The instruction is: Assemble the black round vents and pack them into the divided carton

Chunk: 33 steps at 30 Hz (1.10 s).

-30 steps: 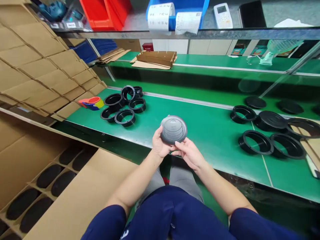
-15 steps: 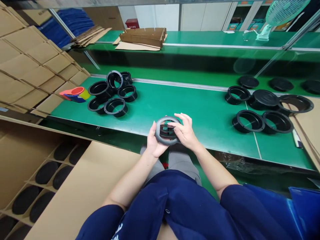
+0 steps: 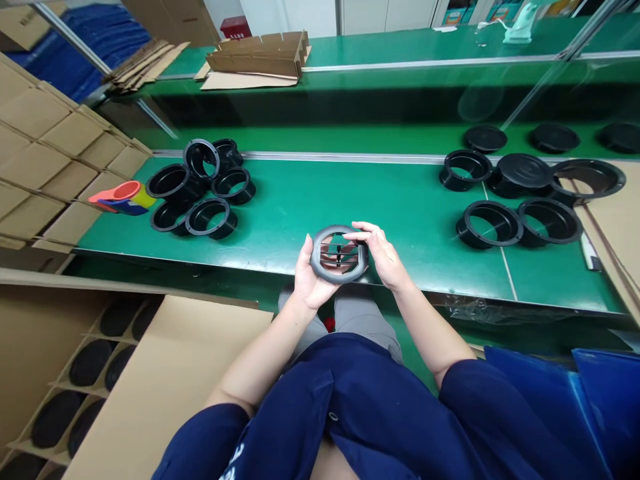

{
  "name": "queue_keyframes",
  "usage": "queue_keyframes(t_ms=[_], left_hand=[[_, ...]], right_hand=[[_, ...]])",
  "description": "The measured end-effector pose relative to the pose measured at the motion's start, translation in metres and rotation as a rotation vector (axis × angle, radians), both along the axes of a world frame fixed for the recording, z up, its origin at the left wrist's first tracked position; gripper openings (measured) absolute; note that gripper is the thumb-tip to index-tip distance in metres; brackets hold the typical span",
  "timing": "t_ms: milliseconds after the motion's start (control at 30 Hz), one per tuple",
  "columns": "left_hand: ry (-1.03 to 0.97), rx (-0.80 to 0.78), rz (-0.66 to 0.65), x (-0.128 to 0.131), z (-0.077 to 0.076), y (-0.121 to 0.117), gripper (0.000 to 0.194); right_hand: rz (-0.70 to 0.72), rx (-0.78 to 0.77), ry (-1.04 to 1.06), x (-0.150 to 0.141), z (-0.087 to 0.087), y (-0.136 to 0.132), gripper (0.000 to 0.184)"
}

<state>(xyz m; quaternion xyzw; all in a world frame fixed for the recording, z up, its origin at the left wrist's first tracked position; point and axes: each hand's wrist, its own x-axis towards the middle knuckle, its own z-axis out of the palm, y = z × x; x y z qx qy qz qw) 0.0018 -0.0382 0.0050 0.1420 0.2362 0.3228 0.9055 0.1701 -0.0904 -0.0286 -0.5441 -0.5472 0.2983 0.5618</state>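
A round black air vent (image 3: 339, 254) with a thick dark-grey ring and thin slats across its opening is held over the bench's front edge. My left hand (image 3: 311, 283) grips its left and lower rim, thumb up along the side and fingers behind. On the right side, my right hand (image 3: 385, 259) holds the rim, its fingers reaching over the top right; its thumb is mostly hidden. To the left on the bench stands a group of black flanged rings (image 3: 212, 219), some stacked. More black rings (image 3: 490, 225) stand at the right.
Folded cardboard dividers (image 3: 255, 53) lie on the upper shelf. Coloured tape-like rings (image 3: 125, 193) sit by the cardboard partitions (image 3: 50, 147) at left. Below left, an open carton (image 3: 150, 373) holds several black round parts. A white marker (image 3: 590, 253) lies at right; black discs (image 3: 485, 139) line the back.
The view has tilted down and shifted slightly. My right hand's fingers have moved from across the vent's slats to its right rim, exposing the slats. My left hand keeps its hold.
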Motion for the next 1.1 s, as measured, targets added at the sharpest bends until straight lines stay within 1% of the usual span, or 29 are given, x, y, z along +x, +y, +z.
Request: queue_keyframes(t_ms=[167, 300, 400, 500, 567, 600, 700, 767, 867, 900, 967, 1000, 1033, 1100], left_hand=[[0.000, -0.005, -0.056, 0.009, -0.002, 0.003, 0.054], [0.028, -0.002, -0.064, 0.016, 0.000, 0.003, 0.052], [0.035, 0.029, -0.062, 0.020, 0.002, 0.003, 0.054], [0.052, 0.033, -0.063, 0.024, 0.002, 0.004, 0.054], [0.076, 0.008, -0.068, 0.026, 0.001, 0.006, 0.054], [0.089, -0.007, -0.059, 0.027, 0.001, 0.007, 0.054], [0.135, -0.044, -0.017, 0.035, 0.001, 0.009, 0.054], [0.170, -0.054, -0.045, 0.045, 0.000, 0.009, 0.054], [0.195, -0.060, -0.199, 0.064, 0.001, 0.001, 0.054], [0.188, -0.053, -0.246, 0.071, 0.003, -0.003, 0.054], [0.166, -0.008, -0.322, 0.080, 0.006, -0.011, 0.057], [0.156, 0.026, -0.364, 0.084, 0.006, -0.013, 0.059], [0.153, 0.067, -0.409, 0.085, 0.006, -0.014, 0.060], [0.180, 0.172, -0.471, 0.085, 0.002, -0.011, 0.064]], right_hand=[[-0.024, -0.008, 0.028, 0.008, -0.006, -0.005, 0.068], [-0.040, 0.006, 0.045, 0.014, -0.010, -0.008, 0.067], [-0.033, 0.028, 0.054, 0.019, -0.012, -0.009, 0.064], [-0.044, 0.042, 0.035, 0.021, -0.014, -0.011, 0.064], [-0.081, 0.045, -0.057, 0.019, -0.016, -0.013, 0.067], [-0.088, 0.055, -0.149, 0.018, -0.016, -0.015, 0.069], [-0.023, 0.070, -0.548, 0.017, -0.010, -0.022, 0.074], [0.019, 0.016, -0.744, 0.020, -0.004, -0.027, 0.085], [0.029, -0.074, -0.826, 0.031, 0.008, -0.034, 0.109], [0.039, -0.085, -0.832, 0.036, 0.012, -0.037, 0.113], [0.039, -0.072, -0.843, 0.051, 0.021, -0.045, 0.111], [-0.006, -0.059, -0.851, 0.063, 0.025, -0.050, 0.109], [-0.092, -0.057, -0.864, 0.078, 0.030, -0.055, 0.107], [-0.357, -0.134, -0.899, 0.116, 0.037, -0.063, 0.105]])
